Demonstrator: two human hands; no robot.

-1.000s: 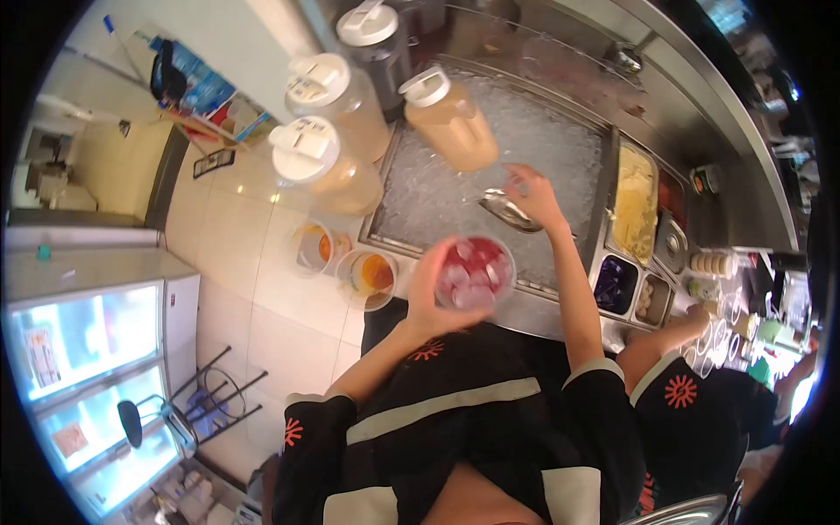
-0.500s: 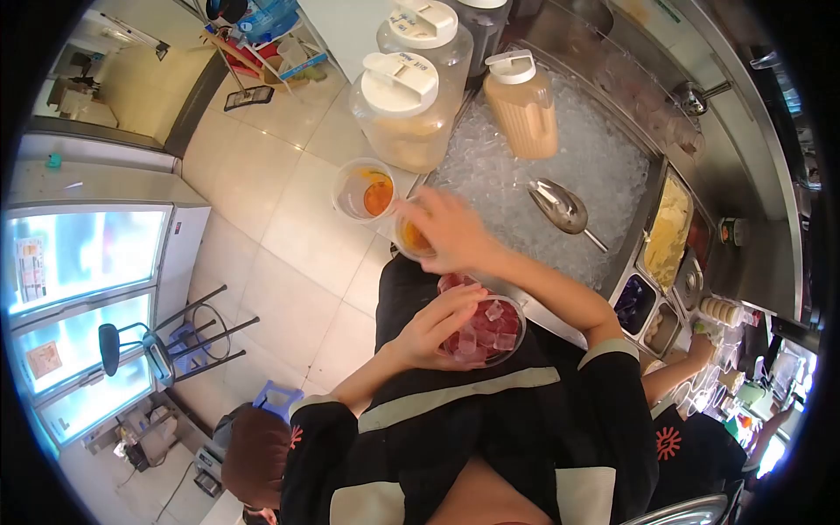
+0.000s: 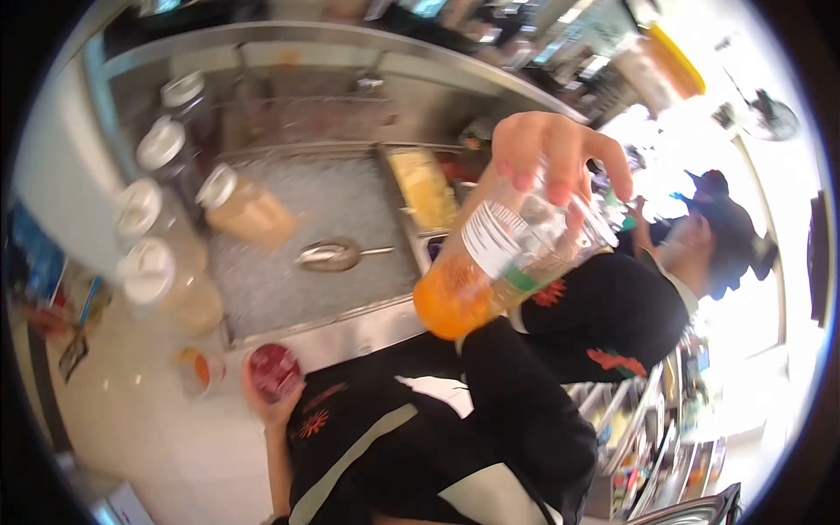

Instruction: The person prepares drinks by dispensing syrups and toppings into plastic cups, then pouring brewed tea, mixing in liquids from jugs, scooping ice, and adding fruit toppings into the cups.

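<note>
In my raised right hand (image 3: 556, 153), close to the camera, is a tilted clear plastic cup (image 3: 490, 249). My fingers grip it from above around the rim. It has a white printed label, a green patch and orange contents at the bottom. Lower left, my left hand (image 3: 262, 402) is wrapped around a cup of red drink (image 3: 276, 372) by the counter's front edge. Just left of that hand, another clear cup (image 3: 197, 369) with something orange inside stands at the counter's edge.
An ice bin (image 3: 341, 197) holds a metal scoop (image 3: 332, 255) and a jug of tan liquid (image 3: 249, 210). Several white-lidded jugs (image 3: 171, 284) line its left side. A yellow-filled tray (image 3: 422, 188) sits to its right. A co-worker in a black cap (image 3: 731, 236) stands close on my right.
My right hand has lifted an orange-filled cup from the counter edge, up and to the right. My left hand still holds the red drink. The view has swung to the right.
</note>
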